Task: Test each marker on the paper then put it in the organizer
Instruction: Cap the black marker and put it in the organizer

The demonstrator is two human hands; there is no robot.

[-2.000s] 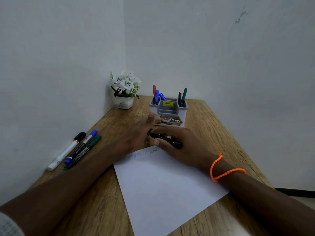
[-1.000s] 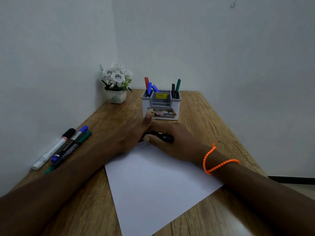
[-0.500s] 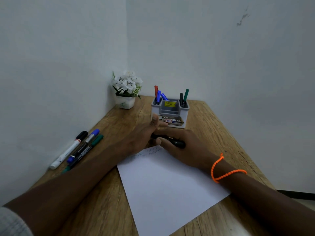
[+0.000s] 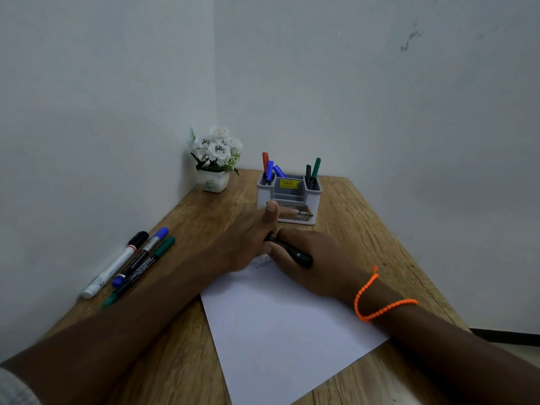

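Observation:
My right hand [image 4: 315,258] grips a black marker [image 4: 295,254] over the far corner of the white paper [image 4: 286,328], where small scribbles show. Against the marker's far end sits my left hand [image 4: 248,244], thumb up; whether it holds the cap or the marker is hidden. The grey-and-white organizer [image 4: 289,200] stands just beyond both hands, holding red, blue, black and green markers. Three loose markers lie at the table's left: a white one with a black cap [image 4: 114,266], a blue-capped one [image 4: 140,260] and a green one [image 4: 140,271].
A small white pot of white flowers [image 4: 214,162] stands in the far corner by the walls. The wooden table [image 4: 365,229] is hemmed by walls on the left and behind. Its right edge drops off to the floor.
The hands stay together at the paper's far corner with the black marker. Only the head view has shifted a little between frames.

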